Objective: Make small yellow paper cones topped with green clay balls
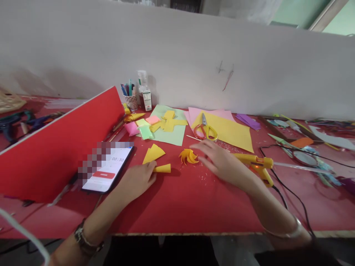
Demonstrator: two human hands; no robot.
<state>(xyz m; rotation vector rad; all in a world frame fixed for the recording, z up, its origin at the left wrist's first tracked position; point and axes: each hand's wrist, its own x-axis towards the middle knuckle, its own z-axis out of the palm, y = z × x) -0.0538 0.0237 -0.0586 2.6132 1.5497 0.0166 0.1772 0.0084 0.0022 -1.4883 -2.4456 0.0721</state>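
Note:
My left hand (138, 180) rests on the red table (188, 203) with its fingers curled round the wide end of a small rolled yellow paper cone (163, 168). Just behind it lies a flat yellow paper fan shape (153, 153). My right hand (219, 161) hovers flat with fingers stretched out, its fingertips just right of a yellow-orange paper flower (188, 156). A yellow hot glue gun (256, 164) lies right behind the right hand. Yellow-and-red scissors (205, 130) lie on a yellow sheet (227, 131).
A phone (109, 169) showing a timer lies left of my left hand, beside a red board (55, 147). Green and pink sheets, folded paper bits, a pen cup (131, 99) and a bottle (144, 90) sit near the wall. The glue gun cable (291, 192) trails right among scraps.

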